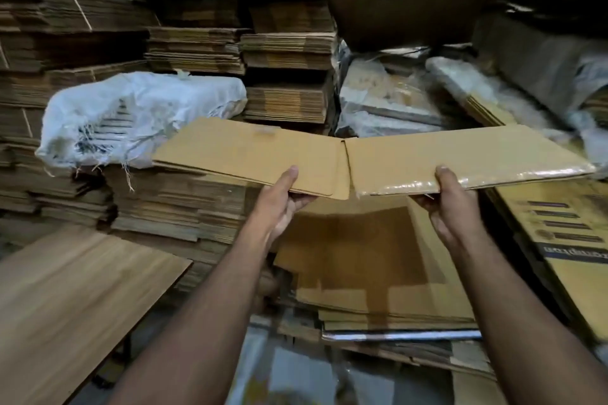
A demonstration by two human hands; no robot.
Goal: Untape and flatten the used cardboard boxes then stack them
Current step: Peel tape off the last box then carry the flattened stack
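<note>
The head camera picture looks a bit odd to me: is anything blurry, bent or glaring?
Head view: the wooden board at lower left is smeared by motion blur; straight stack edges bow toward the frame borders, a wide-angle effect; clear tape on the held flattened box glints; that box throws a shadow on the cardboard beneath.

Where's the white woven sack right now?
In the head view, the white woven sack lies upper left on a stack of flattened cardboard, just left of and behind the flattened box held in both hands.
</note>
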